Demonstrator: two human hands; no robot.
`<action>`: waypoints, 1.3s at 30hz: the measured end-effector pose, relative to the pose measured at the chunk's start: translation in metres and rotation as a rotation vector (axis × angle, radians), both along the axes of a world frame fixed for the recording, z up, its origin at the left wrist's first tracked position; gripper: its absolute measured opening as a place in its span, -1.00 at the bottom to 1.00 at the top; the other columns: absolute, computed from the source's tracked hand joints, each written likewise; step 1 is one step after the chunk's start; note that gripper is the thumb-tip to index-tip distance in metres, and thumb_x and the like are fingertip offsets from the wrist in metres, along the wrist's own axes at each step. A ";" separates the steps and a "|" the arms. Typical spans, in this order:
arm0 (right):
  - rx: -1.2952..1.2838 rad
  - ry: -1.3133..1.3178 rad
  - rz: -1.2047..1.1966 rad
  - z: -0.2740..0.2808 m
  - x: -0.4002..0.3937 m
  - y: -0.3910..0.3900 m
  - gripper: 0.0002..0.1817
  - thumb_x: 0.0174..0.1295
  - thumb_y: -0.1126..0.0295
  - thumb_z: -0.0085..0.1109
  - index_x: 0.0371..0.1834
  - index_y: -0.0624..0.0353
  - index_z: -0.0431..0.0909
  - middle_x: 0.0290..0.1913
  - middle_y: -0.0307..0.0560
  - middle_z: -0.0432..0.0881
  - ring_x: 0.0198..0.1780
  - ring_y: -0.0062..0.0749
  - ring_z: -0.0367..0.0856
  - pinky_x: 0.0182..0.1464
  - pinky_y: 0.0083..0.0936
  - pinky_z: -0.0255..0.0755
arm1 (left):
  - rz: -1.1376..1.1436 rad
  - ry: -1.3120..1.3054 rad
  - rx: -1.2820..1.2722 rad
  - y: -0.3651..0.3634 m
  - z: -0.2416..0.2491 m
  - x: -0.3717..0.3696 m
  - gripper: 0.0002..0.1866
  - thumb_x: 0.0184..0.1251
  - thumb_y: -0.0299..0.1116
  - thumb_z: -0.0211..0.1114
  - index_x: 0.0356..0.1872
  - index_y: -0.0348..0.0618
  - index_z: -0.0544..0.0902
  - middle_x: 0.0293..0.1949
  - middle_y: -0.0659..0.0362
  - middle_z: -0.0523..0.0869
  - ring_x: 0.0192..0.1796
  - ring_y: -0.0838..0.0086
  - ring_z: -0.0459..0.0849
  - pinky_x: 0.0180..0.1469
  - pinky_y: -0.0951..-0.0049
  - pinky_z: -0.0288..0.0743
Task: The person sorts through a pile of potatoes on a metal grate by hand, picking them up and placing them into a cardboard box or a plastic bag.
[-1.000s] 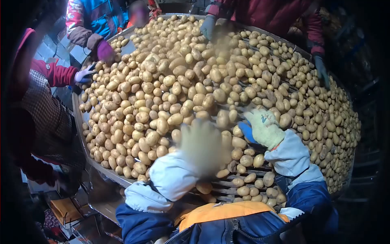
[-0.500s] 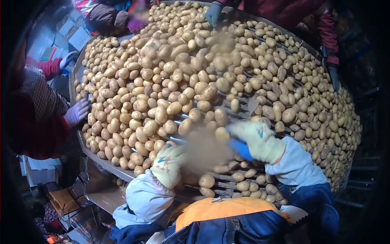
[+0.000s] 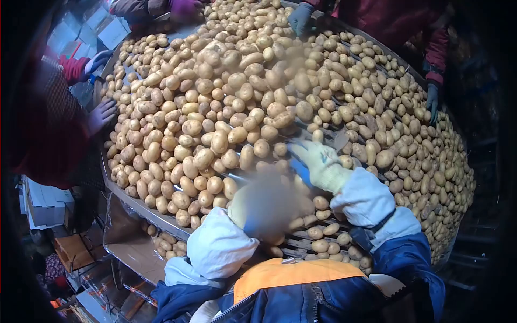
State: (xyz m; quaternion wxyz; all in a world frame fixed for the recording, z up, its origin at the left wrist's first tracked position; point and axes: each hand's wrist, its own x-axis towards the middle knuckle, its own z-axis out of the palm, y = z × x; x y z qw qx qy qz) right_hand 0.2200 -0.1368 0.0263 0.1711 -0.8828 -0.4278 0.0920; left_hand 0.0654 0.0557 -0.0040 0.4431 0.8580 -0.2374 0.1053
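Many potatoes (image 3: 204, 159) cover a large metal-edged table with slatted bars. My right hand (image 3: 319, 164), in a pale glove with blue on the palm side, reaches over the potatoes right of centre, its fingers pointing left and smeared by motion. My left hand (image 3: 243, 210), gloved too, is low at the centre near the table's close edge. A grey blurred spot hides most of it, so its fingers and anything in them cannot be made out. Dark bars show between the potatoes near both hands.
Co-workers stand around the table: gloved hands at the left rim (image 3: 102, 114), a grey-gloved hand (image 3: 299, 19) at the top, another (image 3: 432, 102) at the right. White boxes (image 3: 47, 202) and a brown carton (image 3: 74, 252) lie at the lower left.
My left hand has moved right and inward, behind the blurred spot. My right hand has shifted slightly left and up. The whole view has tilted a little.
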 end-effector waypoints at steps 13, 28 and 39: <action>0.106 -0.124 -0.132 0.043 0.077 0.032 -0.37 0.37 -0.04 0.26 0.32 0.21 0.57 0.14 0.15 0.71 0.09 0.14 0.72 0.21 -0.18 0.56 | 0.133 0.925 -1.338 -0.014 -0.001 -0.009 -0.52 0.55 0.05 0.26 0.26 -0.05 0.57 0.00 0.26 0.74 -0.34 0.64 0.67 -0.54 0.74 0.39; -0.074 0.247 -0.089 0.072 -0.034 -0.061 -0.57 0.32 0.09 0.34 0.09 0.17 0.69 0.03 0.19 0.73 -0.01 0.09 0.75 0.00 -0.17 0.63 | 0.141 1.219 -1.844 -0.005 0.010 0.001 -0.51 0.65 0.04 0.13 0.40 0.02 0.47 0.06 0.18 0.75 -0.34 0.58 0.72 -0.48 0.67 0.60; -0.400 0.059 -0.138 0.002 0.046 -0.016 -0.40 0.24 0.28 0.32 0.38 0.07 0.47 0.28 0.20 0.55 0.20 0.18 0.62 0.18 -0.03 0.53 | 0.157 1.190 -1.822 -0.002 0.009 -0.005 -0.49 0.64 0.06 0.15 0.39 0.01 0.46 -0.03 0.21 0.75 -0.43 0.61 0.67 -0.57 0.69 0.50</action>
